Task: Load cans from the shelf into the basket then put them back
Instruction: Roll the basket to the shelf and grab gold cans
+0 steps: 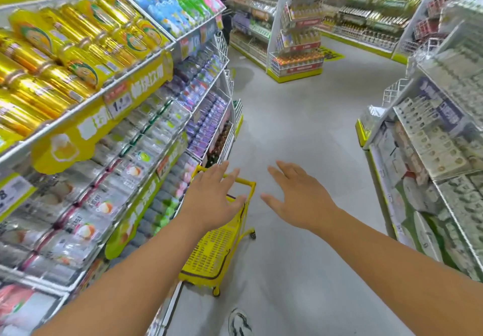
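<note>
The basket (217,247) is a yellow wheeled unit standing on the floor (300,132), tight against the base of the left-hand shelf (86,105). Its tall handle (245,182) rises at the end away from the person. This placement keeps the basket directly below the stock, so a can need only travel a short way between shelf and basket.

The cans (65,37) are gold and yellow and lie packed in rows on an upper tier of the shelf, toward its near end. No can is visible in the basket, though the left forearm covers part of its interior. Judged from this, loading is not yet begun, or the cans are already returned; the view does not settle which.

The left hand (211,199) is above the basket with fingers spread and straight, gripping nothing. Whether it touches the handle cannot be told. The right hand (295,199) is just beside it over bare floor, likewise spread and empty. Both hands are therefore free to take a can.

The picture is blurred, so labels cannot be read.
</note>
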Demonstrator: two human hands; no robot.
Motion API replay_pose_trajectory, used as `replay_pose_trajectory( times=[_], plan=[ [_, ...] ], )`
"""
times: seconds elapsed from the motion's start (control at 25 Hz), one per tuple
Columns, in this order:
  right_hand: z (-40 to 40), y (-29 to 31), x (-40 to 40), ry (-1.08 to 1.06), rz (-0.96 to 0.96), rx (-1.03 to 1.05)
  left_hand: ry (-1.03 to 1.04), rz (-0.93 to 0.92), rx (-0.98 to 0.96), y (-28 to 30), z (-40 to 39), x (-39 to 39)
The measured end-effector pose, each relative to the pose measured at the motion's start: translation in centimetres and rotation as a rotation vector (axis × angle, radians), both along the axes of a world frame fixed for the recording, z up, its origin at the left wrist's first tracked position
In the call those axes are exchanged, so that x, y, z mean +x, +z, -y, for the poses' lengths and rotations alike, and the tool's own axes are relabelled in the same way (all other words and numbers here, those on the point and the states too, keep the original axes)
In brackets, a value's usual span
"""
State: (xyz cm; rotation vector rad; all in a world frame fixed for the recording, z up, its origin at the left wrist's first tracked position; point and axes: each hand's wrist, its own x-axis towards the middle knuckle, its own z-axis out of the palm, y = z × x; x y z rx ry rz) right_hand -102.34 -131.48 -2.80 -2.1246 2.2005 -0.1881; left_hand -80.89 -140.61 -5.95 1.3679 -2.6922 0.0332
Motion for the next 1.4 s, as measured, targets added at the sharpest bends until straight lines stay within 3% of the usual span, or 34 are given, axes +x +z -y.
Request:
replay_pose_trajectory(
  times=[0.36,0.64,1.04,1.4],
  plan=[
    [19.6,0.9,-0.8,0.092,-0.002,-0.041,0.093,-0.019,0.012,0.3,18.1,-0.6],
    [30.7,1.8,2.2,0.265,0.024,-0.066,0.271,-0.03,-0.006,0.9,24.8,3.1],
    [42.9,1.8,10.2,0.788,0.083,-0.005,0.758,0.023,-0.032,2.0,25.4,8.9],
    [45.7,3.6,11.7,1.187,0.023,0.02,1.228,0.039,-0.041,2.7,20.4,6.7]
  ],
)
